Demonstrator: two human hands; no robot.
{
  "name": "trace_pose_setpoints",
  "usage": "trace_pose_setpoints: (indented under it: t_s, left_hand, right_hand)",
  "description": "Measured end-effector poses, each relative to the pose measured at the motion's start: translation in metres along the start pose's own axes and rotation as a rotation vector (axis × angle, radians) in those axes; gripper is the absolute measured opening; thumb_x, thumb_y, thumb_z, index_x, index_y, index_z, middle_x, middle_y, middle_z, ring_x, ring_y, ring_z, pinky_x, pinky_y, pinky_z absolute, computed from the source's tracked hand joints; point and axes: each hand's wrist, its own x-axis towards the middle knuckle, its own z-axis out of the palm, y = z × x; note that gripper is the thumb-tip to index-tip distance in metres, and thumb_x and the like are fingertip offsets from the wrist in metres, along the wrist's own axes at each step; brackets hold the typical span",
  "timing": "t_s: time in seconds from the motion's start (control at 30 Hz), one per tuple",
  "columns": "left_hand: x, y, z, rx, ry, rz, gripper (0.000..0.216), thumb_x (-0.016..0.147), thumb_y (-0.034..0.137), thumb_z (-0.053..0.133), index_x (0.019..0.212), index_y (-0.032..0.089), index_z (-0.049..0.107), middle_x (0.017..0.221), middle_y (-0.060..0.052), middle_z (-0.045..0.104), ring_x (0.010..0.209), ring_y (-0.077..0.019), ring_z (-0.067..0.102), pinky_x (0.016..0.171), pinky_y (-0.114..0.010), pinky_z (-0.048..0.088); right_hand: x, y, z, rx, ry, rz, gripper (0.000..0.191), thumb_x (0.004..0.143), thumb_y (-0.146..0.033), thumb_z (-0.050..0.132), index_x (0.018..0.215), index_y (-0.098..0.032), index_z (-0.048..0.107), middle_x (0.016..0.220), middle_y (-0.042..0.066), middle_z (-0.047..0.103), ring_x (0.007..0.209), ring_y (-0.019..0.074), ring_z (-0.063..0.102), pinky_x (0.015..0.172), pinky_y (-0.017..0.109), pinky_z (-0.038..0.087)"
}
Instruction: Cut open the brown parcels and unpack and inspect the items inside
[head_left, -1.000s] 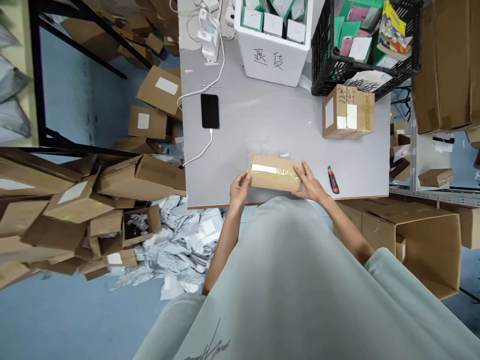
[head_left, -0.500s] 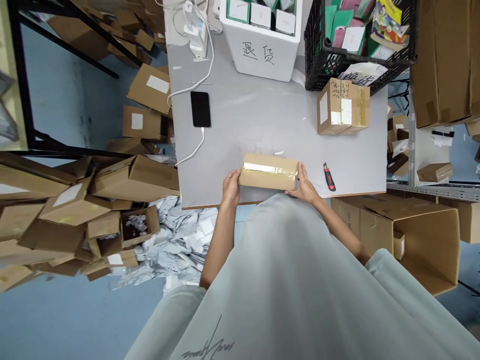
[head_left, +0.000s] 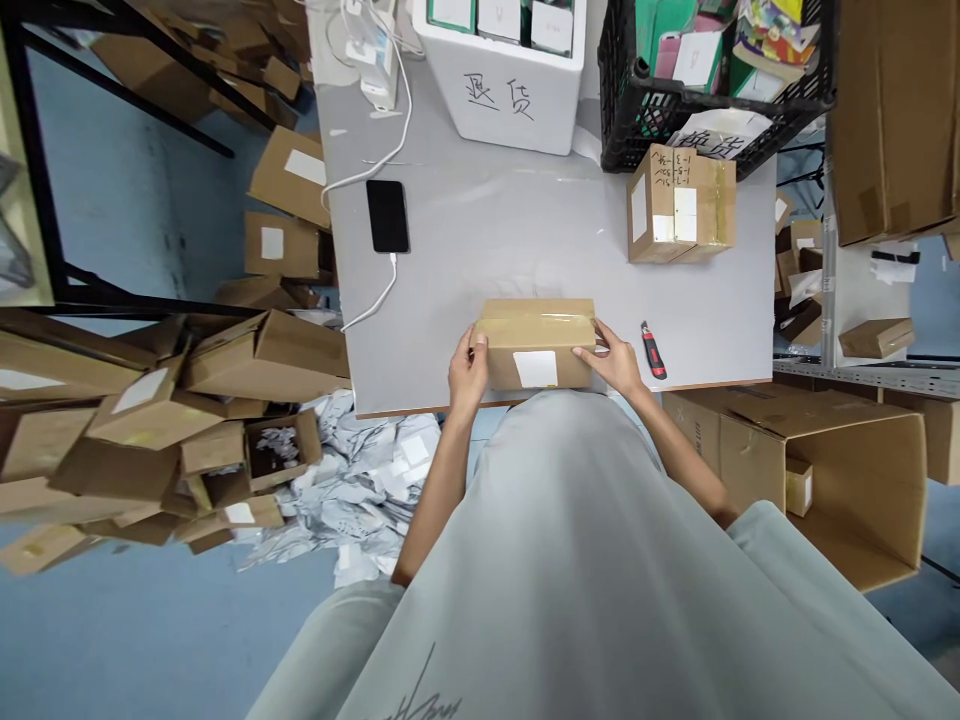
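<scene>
A taped cardboard box (head_left: 499, 366) is at the near edge of the grey table (head_left: 480, 225), with a white label on the side facing me. My left hand (head_left: 468, 368) grips its left end, thumb on the near face. At the right end, my right hand (head_left: 612, 360) holds the box between thumb and fingers. Some fingertips are hidden behind the box. Just right of my right hand lies a red and black utility knife (head_left: 653, 350).
A second cardboard box (head_left: 716, 205) stands before a black crate (head_left: 637, 120) at the back right. Beside that crate is a white foam bin (head_left: 502, 90). A phone (head_left: 388, 216) on a white cable lies at left. Cartons (head_left: 300, 355) crowd the floor.
The box has been tilted in my hands, so its labelled side now faces me and the taped face has turned away. The camera view has shifted slightly.
</scene>
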Motion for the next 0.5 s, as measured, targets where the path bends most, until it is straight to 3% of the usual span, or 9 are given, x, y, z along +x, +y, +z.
trace_pose_setpoints:
  t_s: [0.2,0.33,0.5]
  left_hand:
    - [0.018,0.003,0.009,0.115,-0.083,0.071,0.068,0.107,0.075,0.055,0.147,0.024,0.074,0.145,-0.014,0.077,0.133,-0.0306,0.072,0.122,-0.047,0.053]
    - [0.039,-0.006,0.015,0.183,-0.098,0.112,0.065,0.11,0.073,0.05,0.14,0.022,0.077,0.132,-0.013,0.081,0.124,-0.0297,0.074,0.118,-0.044,0.054]
    - [0.057,-0.028,0.021,0.169,-0.142,0.027,0.063,0.108,0.071,0.053,0.134,0.019,0.078,0.133,-0.014,0.081,0.128,-0.0299,0.072,0.12,-0.046,0.052]
  right_hand:
    - [0.024,0.003,-0.01,-0.133,0.06,-0.003,0.065,0.099,-0.064,0.076,0.154,-0.031,0.07,0.143,0.006,0.081,0.123,0.034,0.082,0.115,0.051,0.061]
    - [0.048,0.024,-0.005,-0.096,0.047,-0.031,0.063,0.102,-0.069,0.069,0.146,-0.024,0.074,0.143,0.01,0.081,0.124,0.0322,0.081,0.113,0.047,0.061]
    - [0.072,0.052,0.005,-0.011,0.024,0.027,0.065,0.103,-0.071,0.066,0.13,-0.014,0.081,0.137,0.018,0.082,0.128,0.0325,0.079,0.116,0.046,0.06]
